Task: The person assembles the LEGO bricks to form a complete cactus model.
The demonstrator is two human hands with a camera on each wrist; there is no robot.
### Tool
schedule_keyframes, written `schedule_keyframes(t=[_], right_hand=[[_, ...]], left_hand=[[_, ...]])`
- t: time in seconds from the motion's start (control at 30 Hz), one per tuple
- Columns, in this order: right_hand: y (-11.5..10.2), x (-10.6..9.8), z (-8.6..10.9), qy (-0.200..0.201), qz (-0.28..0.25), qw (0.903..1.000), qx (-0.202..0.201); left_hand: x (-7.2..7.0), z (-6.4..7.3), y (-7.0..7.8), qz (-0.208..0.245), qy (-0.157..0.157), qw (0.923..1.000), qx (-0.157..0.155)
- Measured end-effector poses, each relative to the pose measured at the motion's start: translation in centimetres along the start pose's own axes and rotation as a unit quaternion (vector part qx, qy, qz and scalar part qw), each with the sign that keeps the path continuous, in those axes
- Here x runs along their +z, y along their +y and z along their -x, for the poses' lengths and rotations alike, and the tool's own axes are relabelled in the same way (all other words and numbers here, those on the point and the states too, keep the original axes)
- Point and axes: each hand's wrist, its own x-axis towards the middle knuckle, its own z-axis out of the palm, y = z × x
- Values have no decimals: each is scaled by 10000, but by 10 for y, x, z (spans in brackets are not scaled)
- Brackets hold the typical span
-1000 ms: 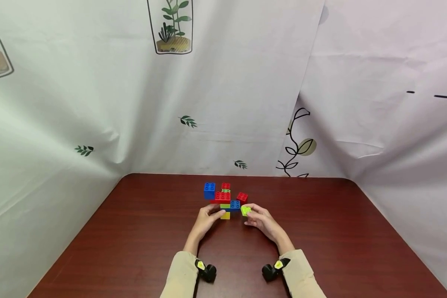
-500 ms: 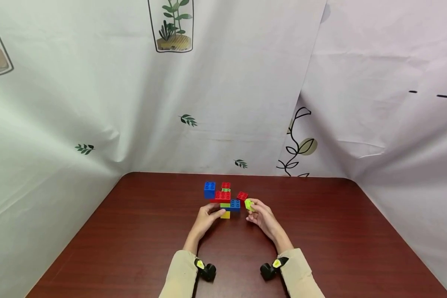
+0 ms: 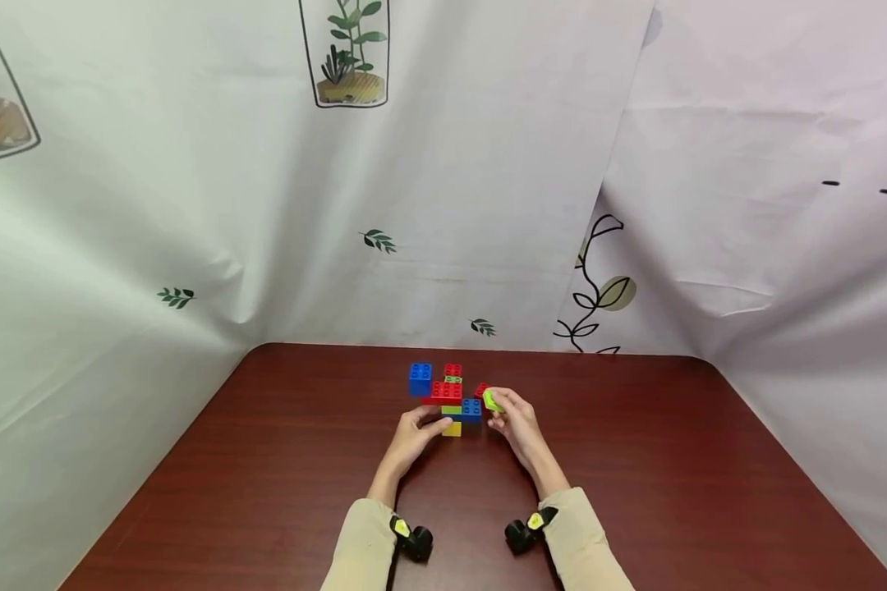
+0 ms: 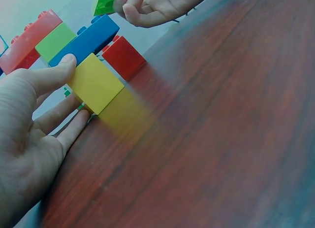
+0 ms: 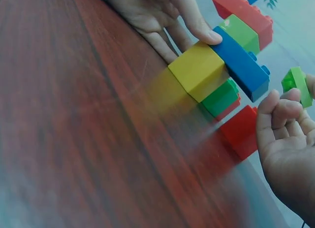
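Observation:
My left hand (image 3: 410,442) grips a built stack of toy bricks low down, its thumb on a blue brick (image 4: 93,38) and its other fingers behind. A yellow brick (image 4: 97,85) forms the foot of the stack on the table. Above the blue brick sit a light green brick (image 5: 241,31) and a red brick (image 5: 246,16); a tall blue block (image 3: 420,379) rises at the upper left. My right hand (image 3: 519,428) pinches a separate light green brick (image 3: 491,400), tilted, just right of the stack and higher than its blue brick in the wrist views.
A loose red brick (image 5: 241,133) lies on the brown table (image 3: 636,476) right of the stack, partly covered by my right hand in the head view. Behind the yellow brick shows a green brick (image 5: 220,97). A patterned white cloth (image 3: 443,164) hangs behind the table.
My right hand has raised the light green brick up and away from beside the stack's blue brick, tilting it, and now overlaps the loose red brick. The left hand keeps its hold.

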Motion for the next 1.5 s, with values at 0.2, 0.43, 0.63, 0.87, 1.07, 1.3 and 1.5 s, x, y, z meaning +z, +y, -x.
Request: schedule_keyframes(t=[0.2, 0.43, 0.63, 0.87, 1.07, 1.3, 1.5], right_hand=[[-2, 7, -1, 59, 58, 10000, -42], [-2, 14, 1, 109, 197, 9997, -74], [-3, 16, 2, 131, 274, 9995, -86], [0, 16, 2, 121, 495, 9987, -92], [5, 15, 1, 76, 729, 9973, -100], [4, 18, 4, 12, 921, 9957, -42], [0, 18, 6, -56, 999, 9950, 8]], left_hand=[[0, 0, -1, -18, 22, 10000, 1], [1, -1, -2, 104, 11, 9999, -69], [1, -1, 1, 149, 68, 9999, 7], [0, 1, 1, 134, 70, 9999, 60], [0, 2, 4, 83, 78, 9998, 150], [0, 1, -1, 42, 45, 9998, 191], [-1, 1, -1, 158, -37, 9996, 248]])
